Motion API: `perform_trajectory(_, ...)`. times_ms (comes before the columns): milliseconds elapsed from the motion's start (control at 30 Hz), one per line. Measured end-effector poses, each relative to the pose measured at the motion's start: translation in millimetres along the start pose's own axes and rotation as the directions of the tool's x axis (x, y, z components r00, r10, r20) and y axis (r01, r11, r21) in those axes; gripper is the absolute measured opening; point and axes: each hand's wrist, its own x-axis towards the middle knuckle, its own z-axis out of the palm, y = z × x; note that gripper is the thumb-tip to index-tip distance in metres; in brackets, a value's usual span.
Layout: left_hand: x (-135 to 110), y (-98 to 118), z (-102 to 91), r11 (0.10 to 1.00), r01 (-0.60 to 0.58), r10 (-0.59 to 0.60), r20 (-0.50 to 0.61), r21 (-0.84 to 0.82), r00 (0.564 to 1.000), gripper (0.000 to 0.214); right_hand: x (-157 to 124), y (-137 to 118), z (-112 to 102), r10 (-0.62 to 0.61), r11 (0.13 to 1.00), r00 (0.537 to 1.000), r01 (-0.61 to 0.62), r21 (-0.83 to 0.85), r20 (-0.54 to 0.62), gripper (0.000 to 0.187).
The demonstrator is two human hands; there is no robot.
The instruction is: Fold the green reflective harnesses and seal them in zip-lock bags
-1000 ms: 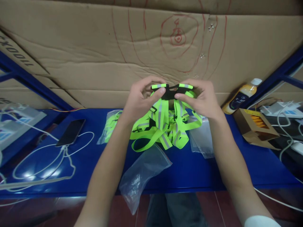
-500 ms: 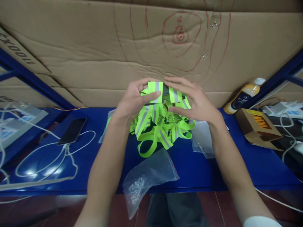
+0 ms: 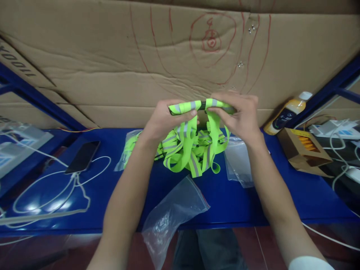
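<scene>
My left hand (image 3: 165,119) is closed on a neon-yellow reflective strap (image 3: 184,107) with a grey stripe, its thumb pressed along the strap. Closed on another stretch of the neon-yellow strapping, my right hand (image 3: 239,112) pinches it between thumb and fingers. A short dark piece (image 3: 203,105) bridges the two held parts. Loops of the strap hang from both hands towards a tangled pile of the same reflective straps (image 3: 194,165) on the blue table. Part of the pile is hidden behind the hands and hanging loops.
An open clear zip bag (image 3: 174,206) hangs over the front edge of the blue table (image 3: 225,210). More clear bags (image 3: 239,163) lie right of the pile. A phone (image 3: 83,157) with white cables is at left; a juice bottle (image 3: 289,112) and a cardboard box (image 3: 303,152) stand at right.
My right hand's spread fingers have closed on the strap. Both hands have tipped the held strap up and flattened it into a level line, with loops now hanging below.
</scene>
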Motion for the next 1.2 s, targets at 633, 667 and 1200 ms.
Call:
perform_trajectory(633,-3,21,-21.9,0.932,-0.189,0.184,0.046,0.309,0.982,0.037,-1,-9,15,-0.06,0.993,0.994,0.069,-0.091,0.095,0.03)
perform_trajectory(667,-5,23,-20.7,0.926,-0.195,0.184,0.063,0.323,0.981,0.036,-1,-10,15,-0.043,0.996,0.992,0.051,-0.069,0.115,0.034)
perform_trajectory(1200,5,1,-8.9,0.997,-0.071,0.071,-0.032,0.003,0.997,0.053,-6,8,23,-0.305,0.949,0.952,0.3,-0.097,-0.041,0.039)
